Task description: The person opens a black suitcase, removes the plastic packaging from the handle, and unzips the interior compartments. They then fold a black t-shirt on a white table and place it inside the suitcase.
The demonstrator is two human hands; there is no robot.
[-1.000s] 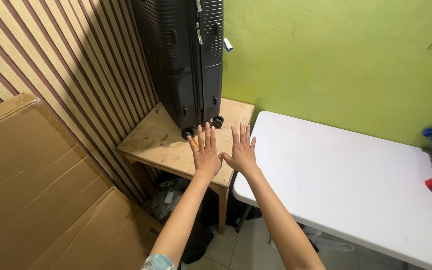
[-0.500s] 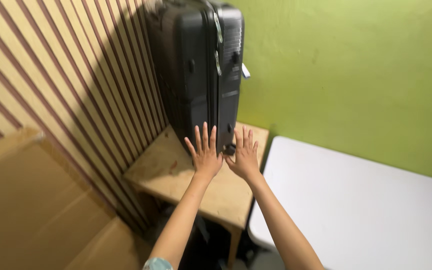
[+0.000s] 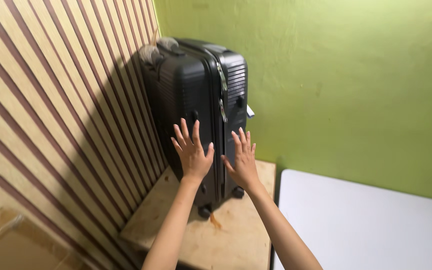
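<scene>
far left: striped wall panel, tan with dark brown slats, running diagonally; a blurred piece of brown cardboard sits at its foot in the lower left corner. next: black hard-shell suitcase standing upright on its wheels on a small wooden table, close to the panel, in the corner. left hand raised in front of the suitcase's broad face, fingers spread wide, holding nothing; cannot tell if the palm touches the shell. right hand just beside it, near the zipper edge, fingers also spread open, holding nothing; contact likewise unclear. behind: green wall. far right: white table, its edge just beside the wooden table.
</scene>
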